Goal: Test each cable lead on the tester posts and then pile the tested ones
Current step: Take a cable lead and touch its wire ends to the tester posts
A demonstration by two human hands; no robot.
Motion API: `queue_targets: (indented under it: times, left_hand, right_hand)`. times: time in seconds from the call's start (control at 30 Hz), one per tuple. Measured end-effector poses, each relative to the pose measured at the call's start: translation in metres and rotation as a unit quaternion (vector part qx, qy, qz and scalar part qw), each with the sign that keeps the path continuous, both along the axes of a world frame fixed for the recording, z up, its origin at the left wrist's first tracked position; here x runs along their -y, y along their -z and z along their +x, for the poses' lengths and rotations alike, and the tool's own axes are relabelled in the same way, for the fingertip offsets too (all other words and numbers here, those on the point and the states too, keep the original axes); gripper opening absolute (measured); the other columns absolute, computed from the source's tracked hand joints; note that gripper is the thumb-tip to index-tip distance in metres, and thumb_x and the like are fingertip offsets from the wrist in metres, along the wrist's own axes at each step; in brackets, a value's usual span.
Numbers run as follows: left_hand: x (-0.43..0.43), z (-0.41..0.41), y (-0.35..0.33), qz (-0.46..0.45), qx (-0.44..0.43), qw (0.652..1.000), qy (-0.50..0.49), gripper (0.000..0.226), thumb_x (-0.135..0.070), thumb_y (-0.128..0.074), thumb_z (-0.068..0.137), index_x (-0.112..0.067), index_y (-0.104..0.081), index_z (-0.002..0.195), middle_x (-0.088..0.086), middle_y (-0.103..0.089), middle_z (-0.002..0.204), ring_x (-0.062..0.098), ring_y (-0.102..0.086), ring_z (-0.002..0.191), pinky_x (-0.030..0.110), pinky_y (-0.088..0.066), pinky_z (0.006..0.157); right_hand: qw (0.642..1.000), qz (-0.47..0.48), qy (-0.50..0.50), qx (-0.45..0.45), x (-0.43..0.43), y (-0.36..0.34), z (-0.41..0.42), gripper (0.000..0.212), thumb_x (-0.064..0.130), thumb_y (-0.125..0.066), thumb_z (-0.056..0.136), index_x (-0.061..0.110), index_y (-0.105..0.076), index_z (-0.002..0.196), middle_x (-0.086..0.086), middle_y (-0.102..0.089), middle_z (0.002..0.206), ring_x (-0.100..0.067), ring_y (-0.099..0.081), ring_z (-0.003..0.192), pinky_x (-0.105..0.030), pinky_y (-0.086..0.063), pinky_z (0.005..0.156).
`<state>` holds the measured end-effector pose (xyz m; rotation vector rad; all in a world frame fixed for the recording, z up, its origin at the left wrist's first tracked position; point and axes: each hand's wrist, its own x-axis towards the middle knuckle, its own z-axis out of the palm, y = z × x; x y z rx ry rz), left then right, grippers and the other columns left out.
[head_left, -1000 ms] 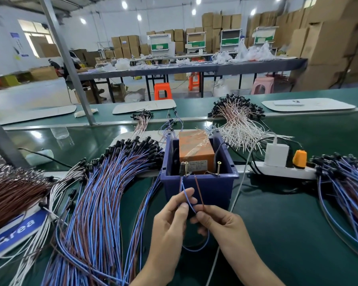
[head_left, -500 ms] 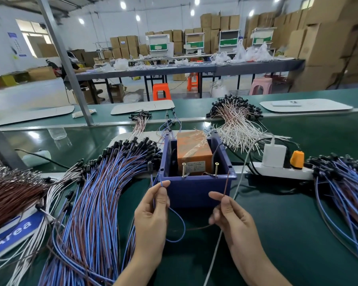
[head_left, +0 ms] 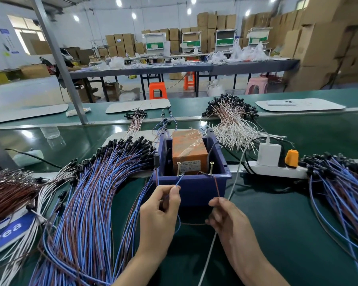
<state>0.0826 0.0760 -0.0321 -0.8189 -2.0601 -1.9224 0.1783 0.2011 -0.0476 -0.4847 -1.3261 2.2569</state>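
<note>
Your left hand [head_left: 159, 205] is pinching the blue lead [head_left: 179, 180] between thumb and fingers [head_left: 174, 189], just below its tip, and is holding that tip at the foot of the left post [head_left: 178, 169]. Your right hand [head_left: 225, 215] is gripping the brown lead [head_left: 217, 186] in the same pinch and is pointing it up toward the foot of the right post [head_left: 211, 167]. Whether either tip is actually making contact is too fine to tell. The rest of the cable is hanging in a loop between your hands, over the counter [head_left: 277, 223].

Both posts are standing in the front of the blue bin [head_left: 194, 190], ahead of the orange tester [head_left: 189, 147]. Large bundles of blue-and-brown cables are lying on both sides: one [head_left: 87, 193] on your left, one [head_left: 339, 186] on your right.

Judgement: you are working the test step, with one cable on the posts. No indicator is showing, so no result can be confirmed. The next move is calling for both tips seated firmly on metal, then a clean lift away and a lay-down on the tested bundle. Which bundle that is cannot be told, so mixing is the risk.
</note>
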Motion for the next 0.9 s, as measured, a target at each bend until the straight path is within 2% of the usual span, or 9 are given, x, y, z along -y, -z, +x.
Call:
queue_targets:
  times: [0.17,0.4,0.73,0.9]
  left_hand:
    - [0.0,-0.002,0.008,0.008,0.004,1.0,-0.014,0.027,-0.045,-0.054,0.092,-0.022,-0.06,0.08,0.007,-0.049,0.062,0.004,-0.038,0.051,0.021,-0.033,0.049]
    - [-0.001,-0.003,0.01,0.009,0.009,0.999,-0.031,0.024,-0.04,-0.054,0.093,-0.024,-0.055,0.076,-0.01,-0.042,0.056,0.004,-0.035,0.051,0.017,-0.03,0.048]
    - [-0.003,-0.001,0.008,-0.002,-0.004,0.999,-0.043,0.025,-0.043,-0.053,0.093,-0.025,-0.054,0.076,-0.012,-0.042,0.056,0.005,-0.036,0.052,0.016,-0.029,0.048]
    - [-0.002,-0.001,0.009,-0.009,-0.005,0.999,-0.043,0.021,-0.034,-0.055,0.096,-0.024,-0.054,0.077,-0.012,-0.042,0.056,0.004,-0.035,0.051,0.015,-0.029,0.049]
  right_hand:
    - [1.0,-0.012,-0.003,-0.006,-0.001,-0.002,-0.002,0.029,0.039,-0.057,0.081,0.017,-0.074,0.072,0.002,-0.042,0.06,-0.012,-0.045,0.059,-0.034,-0.043,0.073]
    - [1.0,-0.011,-0.005,-0.011,-0.002,0.002,-0.004,0.028,0.04,-0.058,0.08,0.018,-0.075,0.073,0.003,-0.043,0.06,-0.011,-0.045,0.059,-0.032,-0.045,0.072]
    - [1.0,-0.011,-0.014,-0.022,-0.005,0.01,-0.007,0.029,0.039,-0.057,0.087,0.019,-0.076,0.079,0.004,-0.045,0.061,-0.008,-0.05,0.059,-0.033,-0.047,0.074]
    - [1.0,-0.011,-0.017,-0.022,-0.006,0.01,-0.007,0.028,0.039,-0.057,0.087,0.02,-0.076,0.08,0.005,-0.046,0.061,-0.008,-0.052,0.059,-0.029,-0.05,0.072]
